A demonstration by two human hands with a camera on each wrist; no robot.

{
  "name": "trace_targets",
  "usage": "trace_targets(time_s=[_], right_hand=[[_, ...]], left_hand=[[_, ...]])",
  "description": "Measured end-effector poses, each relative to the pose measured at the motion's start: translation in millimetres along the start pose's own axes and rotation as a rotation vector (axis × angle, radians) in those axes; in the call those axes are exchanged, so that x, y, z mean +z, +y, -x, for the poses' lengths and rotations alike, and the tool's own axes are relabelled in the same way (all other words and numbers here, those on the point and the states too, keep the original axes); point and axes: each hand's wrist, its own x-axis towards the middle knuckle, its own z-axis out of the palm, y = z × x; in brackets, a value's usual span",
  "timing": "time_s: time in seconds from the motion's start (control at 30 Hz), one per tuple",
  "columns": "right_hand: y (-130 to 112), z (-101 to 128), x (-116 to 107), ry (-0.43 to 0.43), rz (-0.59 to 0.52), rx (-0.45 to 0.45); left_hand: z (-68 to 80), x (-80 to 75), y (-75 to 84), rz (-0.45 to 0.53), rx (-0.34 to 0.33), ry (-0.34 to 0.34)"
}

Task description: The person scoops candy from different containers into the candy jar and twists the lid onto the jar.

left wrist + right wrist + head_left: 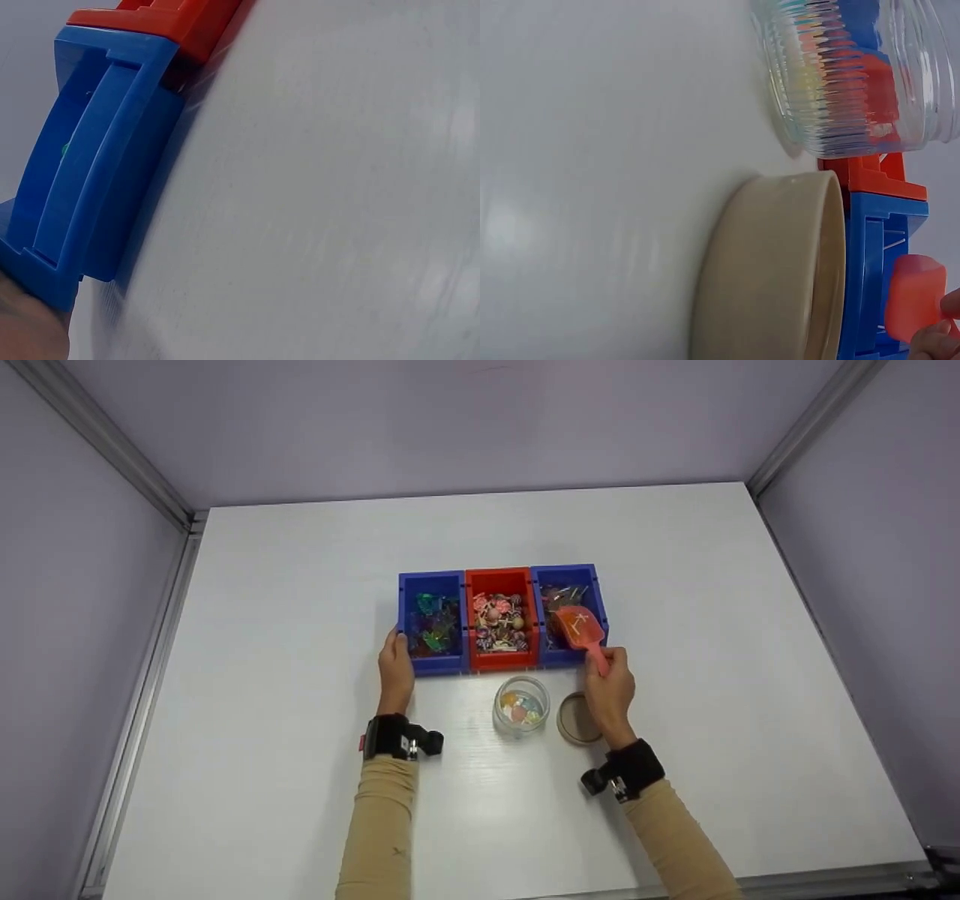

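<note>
Bins (501, 619) number three: left hand (395, 666) braces the row's end flat-fingered, right hand (610, 691) grips one scoop (579, 630)

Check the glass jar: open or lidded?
Open. The jar stands upright with candies visible through its uncovered mouth; its lid lies on the table beside it.

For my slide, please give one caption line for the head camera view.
Right hand holds an orange scoop over the right blue bin; left hand steadies the left blue bin.
</note>
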Motion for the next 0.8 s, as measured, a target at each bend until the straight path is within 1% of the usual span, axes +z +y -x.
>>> trace_targets(time_s=[0.2, 0.33, 0.43, 0.63, 0.8], right_hand=[[-0.6, 1.0, -0.6, -0.005, -0.049, 0.013], [-1.3, 1.5, -2.5, -0.012, -0.083, 0.025], [-1.5, 2.3, -4.6, -0.01, -0.11, 0.001], [-1.5, 4.5, -12.2, -0.005, -0.178, -0.09], [-4.4, 7.2, -21.4, -0.043, -0.22, -0.142]], left_hand=[[1.3, -0.2, 0.5, -0.007, 0.004, 0.003], [1.8, -1.1, 0.9, -0.005, -0.003, -0.008], [2.6, -1.5, 1.1, 0.006, -0.006, -0.017], [2.3, -1.0, 0.4, 0.003, 0.001, -0.024], [0.9, -1.2, 1.4, -0.001, 0.007, -0.013]])
